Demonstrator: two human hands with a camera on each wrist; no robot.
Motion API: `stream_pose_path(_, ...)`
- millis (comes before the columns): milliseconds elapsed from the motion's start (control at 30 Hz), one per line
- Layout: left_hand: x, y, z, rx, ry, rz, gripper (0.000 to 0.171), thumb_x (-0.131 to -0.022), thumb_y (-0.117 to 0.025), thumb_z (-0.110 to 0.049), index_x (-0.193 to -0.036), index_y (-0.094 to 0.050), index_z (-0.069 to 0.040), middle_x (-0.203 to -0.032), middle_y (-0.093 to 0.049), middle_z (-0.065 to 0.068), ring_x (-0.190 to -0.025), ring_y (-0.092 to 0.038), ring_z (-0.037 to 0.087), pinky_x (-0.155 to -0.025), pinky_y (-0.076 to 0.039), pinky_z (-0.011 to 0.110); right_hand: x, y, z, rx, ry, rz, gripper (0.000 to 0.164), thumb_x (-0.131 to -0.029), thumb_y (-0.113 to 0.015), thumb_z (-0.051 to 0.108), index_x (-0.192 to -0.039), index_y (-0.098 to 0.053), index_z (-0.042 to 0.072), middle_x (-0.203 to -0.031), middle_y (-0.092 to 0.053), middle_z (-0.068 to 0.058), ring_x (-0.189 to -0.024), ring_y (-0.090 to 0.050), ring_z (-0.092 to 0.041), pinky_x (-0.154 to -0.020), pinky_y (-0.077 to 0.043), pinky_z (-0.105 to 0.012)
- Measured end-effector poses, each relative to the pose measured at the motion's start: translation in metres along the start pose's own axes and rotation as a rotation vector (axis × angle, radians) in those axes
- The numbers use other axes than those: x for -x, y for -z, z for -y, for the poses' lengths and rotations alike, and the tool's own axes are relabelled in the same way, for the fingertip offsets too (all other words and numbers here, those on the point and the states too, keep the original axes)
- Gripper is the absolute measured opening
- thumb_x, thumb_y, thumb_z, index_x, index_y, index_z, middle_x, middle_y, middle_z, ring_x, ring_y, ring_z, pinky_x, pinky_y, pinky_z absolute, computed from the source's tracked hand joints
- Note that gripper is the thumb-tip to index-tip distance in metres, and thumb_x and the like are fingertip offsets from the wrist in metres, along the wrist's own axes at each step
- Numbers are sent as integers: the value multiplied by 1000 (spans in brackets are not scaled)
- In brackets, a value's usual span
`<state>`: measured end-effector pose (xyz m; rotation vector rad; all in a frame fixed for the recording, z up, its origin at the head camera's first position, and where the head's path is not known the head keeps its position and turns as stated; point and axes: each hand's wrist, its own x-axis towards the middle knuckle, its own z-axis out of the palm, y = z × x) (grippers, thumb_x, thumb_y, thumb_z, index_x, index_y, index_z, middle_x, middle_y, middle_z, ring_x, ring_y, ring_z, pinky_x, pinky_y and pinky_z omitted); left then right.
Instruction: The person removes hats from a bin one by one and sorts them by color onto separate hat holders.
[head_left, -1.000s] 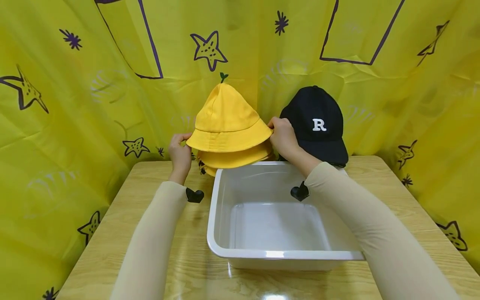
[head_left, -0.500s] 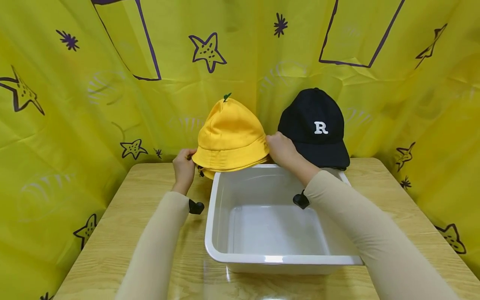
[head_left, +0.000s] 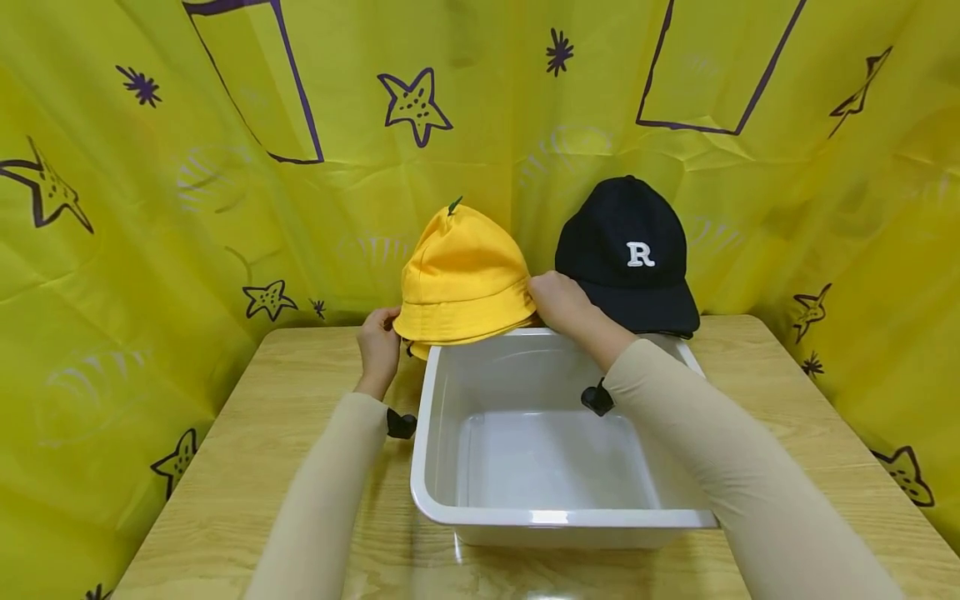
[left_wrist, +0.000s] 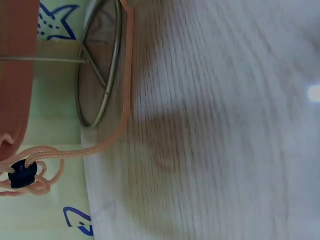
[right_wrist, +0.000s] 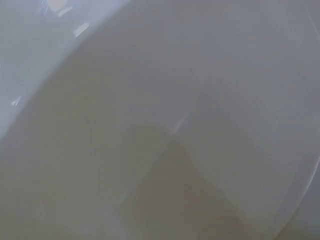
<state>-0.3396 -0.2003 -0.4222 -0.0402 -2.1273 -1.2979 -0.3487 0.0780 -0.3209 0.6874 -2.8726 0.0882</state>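
Note:
A yellow bucket hat [head_left: 465, 275] with a small green sprout on its crown sits over other yellow brims at the back of the table. My left hand [head_left: 380, 346] pinches its brim at the left edge. At the right edge, my right hand [head_left: 561, 304] grips the brim, its fingertips mostly hidden. The left wrist view shows a wire stand [left_wrist: 100, 97] under the hat, and an orange cord [left_wrist: 127, 75] with a black toggle [left_wrist: 22, 174] hanging down. Neither hand shows in the wrist views.
A white plastic tub [head_left: 555, 518] stands in front of the hats, below my right forearm. Behind my right hand is a black baseball cap [head_left: 630, 258] with a white R. The wooden table [head_left: 300, 400] ends at a yellow patterned curtain [head_left: 480, 92].
The upper yellow hat has come down onto the ones beneath, its crown slumping and sprout tilting. Both hands have lowered with the brim; the left has shifted slightly right.

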Motion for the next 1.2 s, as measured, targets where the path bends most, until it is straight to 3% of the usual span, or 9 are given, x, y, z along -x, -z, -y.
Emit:
stream_pose_path(100,-3,5,-2,-33,-28,20,23,-89,-52,9,-104,-68,6,-100,-65,20,-97,-63,32,-84,-53,41,-2,4,-2,11,4,-15,18,-91,-50,-4,-78,-61,1,-72,-59,-13,-66,-57,-27,-58,-48,-35)
stream_pose_path(233,-8,15,-8,-90,-143,50,27,-88,-49,10,-108,-67,5,-102,-65,20,-97,-63,32,-83,-53,42,-3,10,-3,-15,-14,-8,21,-92,-47,-4,-75,-57,1,-69,-53,-12,-67,-55,-27,-58,-46,-35)
stream_pose_path(433,-15,27,-31,-205,-343,64,28,-88,-53,6,-113,-66,3,-104,-67,20,-89,-65,33,-56,-46,36,4,27,4,-5,13,20,26,-90,-45,-7,-68,-55,3,-62,-45,-8,-61,-51,-25,-51,-40,-29)
stream_pose_path(533,-19,32,-48,-274,-333,115,31,-90,-55,-3,-120,-63,-3,-111,-66,17,-91,-65,31,-46,-36,32,8,42,11,3,15,37,21,-91,-48,-1,-72,-55,4,-64,-45,-6,-61,-50,-24,-50,-38,-28)
stream_pose_path(633,-24,40,-68,-363,-269,230,38,-93,-55,-14,-130,-57,-6,-120,-62,15,-97,-64,31,-44,-38,35,12,57,18,-23,16,66,13,-94,-54,10,-83,-58,3,-70,-51,-8,-66,-53,-24,-53,-41,-30)
stream_pose_path(733,-29,47,-89,-457,-191,383,48,-94,-52,-24,-140,-46,-9,-132,-55,16,-113,-57,34,-60,-49,44,16,69,23,-56,9,99,25,-95,-57,26,-101,-61,2,-87,-62,-11,-79,-59,-26,-63,-49,-35)
stream_pose_path(867,-29,57,-112,-564,-156,569,65,-95,-50,-37,-149,-28,-9,-145,-41,17,-127,-45,37,-83,-48,57,23,82,24,-118,27,112,45,-95,-56,37,-123,-58,3,-117,-64,-15,-100,-61,-28,-81,-52,-42)
stream_pose_path(1033,-24,66,-133,-718,-268,718,81,-94,-47,-51,-152,-11,-9,-154,-23,19,-140,-26,37,-108,-23,62,36,95,22,-217,78,111,52,-96,-53,39,-133,-51,3,-129,-58,-15,-113,-58,-29,-94,-47,-44)
stream_pose_path(1200,-15,72,-150,-774,-352,798,88,-92,-41,-62,-153,-7,-10,-157,-10,19,-144,-9,39,-112,-5,62,55,102,23,-214,156,113,62,-94,-55,42,-141,-42,3,-142,-46,-17,-129,-44,-32,-110,-27,-54)
